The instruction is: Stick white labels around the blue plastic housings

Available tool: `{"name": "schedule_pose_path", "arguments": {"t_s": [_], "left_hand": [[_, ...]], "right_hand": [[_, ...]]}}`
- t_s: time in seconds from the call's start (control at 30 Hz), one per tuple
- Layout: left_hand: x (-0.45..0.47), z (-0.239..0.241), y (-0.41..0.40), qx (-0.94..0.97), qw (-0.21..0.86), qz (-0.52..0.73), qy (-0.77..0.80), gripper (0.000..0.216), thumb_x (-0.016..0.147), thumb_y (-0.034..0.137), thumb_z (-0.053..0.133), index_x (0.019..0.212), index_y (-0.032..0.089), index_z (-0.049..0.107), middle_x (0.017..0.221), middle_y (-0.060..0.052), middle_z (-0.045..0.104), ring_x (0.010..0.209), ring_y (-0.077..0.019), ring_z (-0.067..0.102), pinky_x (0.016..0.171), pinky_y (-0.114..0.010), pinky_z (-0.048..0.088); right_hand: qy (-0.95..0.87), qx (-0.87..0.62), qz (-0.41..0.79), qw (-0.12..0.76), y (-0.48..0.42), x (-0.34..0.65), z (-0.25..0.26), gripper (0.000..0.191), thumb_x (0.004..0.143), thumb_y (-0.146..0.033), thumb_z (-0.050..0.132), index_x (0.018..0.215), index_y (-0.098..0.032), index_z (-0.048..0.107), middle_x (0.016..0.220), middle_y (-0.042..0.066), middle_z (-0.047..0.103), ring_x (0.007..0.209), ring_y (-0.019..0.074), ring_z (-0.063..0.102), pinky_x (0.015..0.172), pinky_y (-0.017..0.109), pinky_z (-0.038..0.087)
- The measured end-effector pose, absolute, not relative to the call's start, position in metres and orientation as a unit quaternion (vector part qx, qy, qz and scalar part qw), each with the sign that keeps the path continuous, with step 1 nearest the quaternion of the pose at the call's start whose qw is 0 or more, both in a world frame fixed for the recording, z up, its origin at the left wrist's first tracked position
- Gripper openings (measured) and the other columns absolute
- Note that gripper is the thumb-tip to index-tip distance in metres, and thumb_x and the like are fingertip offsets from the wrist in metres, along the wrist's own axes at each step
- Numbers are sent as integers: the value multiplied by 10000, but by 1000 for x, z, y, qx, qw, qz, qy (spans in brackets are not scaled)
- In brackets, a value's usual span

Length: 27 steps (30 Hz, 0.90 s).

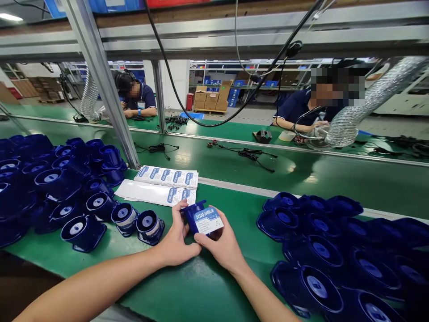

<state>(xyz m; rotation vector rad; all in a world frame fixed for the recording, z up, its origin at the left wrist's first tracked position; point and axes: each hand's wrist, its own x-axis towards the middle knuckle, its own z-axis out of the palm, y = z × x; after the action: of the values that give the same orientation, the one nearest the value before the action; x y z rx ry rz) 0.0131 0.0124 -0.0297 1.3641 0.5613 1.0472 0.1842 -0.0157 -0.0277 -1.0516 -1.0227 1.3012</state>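
Here's the blue housing (190, 220), held up over the green desk (187, 290), just on the near side of the label sheets, and both hands are on it! The left hand (176, 239) has its grip closed about the left side, fingers up by the flange, thumb reaching across below. Over to the right hand (223, 246): that grip is closed on the housing too, thumb at the lower edge of the white-and-blue label (208, 220), and there's the print facing us, "5000L/H" at the end of its top line.

Right behind, the label sheets (167, 177) lie flat in two rows, the nearer row largely bare backing with labels at its right end. Out to the left, two labelled housings (124, 218) stand side by side near the forearm, and beyond them a big crowd of blue housings (53, 183), piled up towards the far left. Swing right, and another batch of housings (321, 250) packs that side, round openings tipped towards us.

Further back, dark cables (253, 154) lie on the green surface past the pale strip. Across the way, one co-worker (145, 96) bends over at left, another (296, 112) at right, close by a silvery duct (358, 116).
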Motion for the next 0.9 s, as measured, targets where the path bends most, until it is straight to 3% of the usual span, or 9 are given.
{"name": "schedule_pose_path", "arguments": {"t_s": [0.07, 0.13, 0.3, 0.43, 0.63, 0.9], "left_hand": [[12, -30, 14, 588, 624, 456, 238, 751, 790, 166, 811, 1309, 332, 294, 1623, -121, 213, 1451, -288, 458, 1198, -536, 426], [9, -29, 17, 595, 615, 451, 255, 630, 832, 234, 805, 1249, 318, 341, 1619, -108, 240, 1402, -269, 485, 1157, -519, 459], [3, -22, 25, 640, 588, 397, 295, 909, 830, 337, 854, 1524, 338, 266, 1516, -136, 419, 1403, -305, 466, 1098, -470, 499], [1, -17, 24, 660, 559, 388, 318, 770, 888, 391, 790, 1513, 273, 356, 1453, -132, 450, 1308, -298, 527, 1018, -407, 546], [0, -13, 20, 717, 478, 390, 324, 486, 903, 356, 745, 1271, 239, 450, 1179, -61, 540, 973, -213, 582, 863, -346, 527], [-4, -9, 21, 716, 490, 388, 312, 455, 855, 326, 796, 1204, 236, 518, 1171, -66, 557, 1056, -249, 570, 920, -364, 483]], "right_hand": [[-455, -455, 534, 549, -14, 196, -24, 879, 706, -367, 952, 1431, -266, 466, 1238, 94, 738, 1086, 302, 735, 978, 444, 587], [-500, -450, 526, 520, -12, 212, -19, 849, 744, -361, 924, 1446, -256, 460, 1206, 89, 749, 1055, 295, 737, 970, 443, 576], [-596, -441, 486, 463, -10, 231, -15, 701, 797, -355, 881, 1388, -226, 527, 1185, 94, 764, 1066, 299, 725, 998, 459, 539], [-593, -448, 467, 478, -8, 223, -16, 582, 817, -383, 871, 1316, -212, 625, 1239, 100, 743, 1119, 293, 718, 1022, 444, 557], [-565, -455, 484, 489, -12, 217, -13, 568, 711, -367, 942, 1204, -213, 708, 1213, 95, 739, 1092, 307, 736, 957, 454, 638], [-487, -453, 572, 480, -11, 218, -17, 533, 591, -368, 1024, 1013, -221, 734, 1123, 95, 795, 942, 295, 771, 813, 401, 660]]}}
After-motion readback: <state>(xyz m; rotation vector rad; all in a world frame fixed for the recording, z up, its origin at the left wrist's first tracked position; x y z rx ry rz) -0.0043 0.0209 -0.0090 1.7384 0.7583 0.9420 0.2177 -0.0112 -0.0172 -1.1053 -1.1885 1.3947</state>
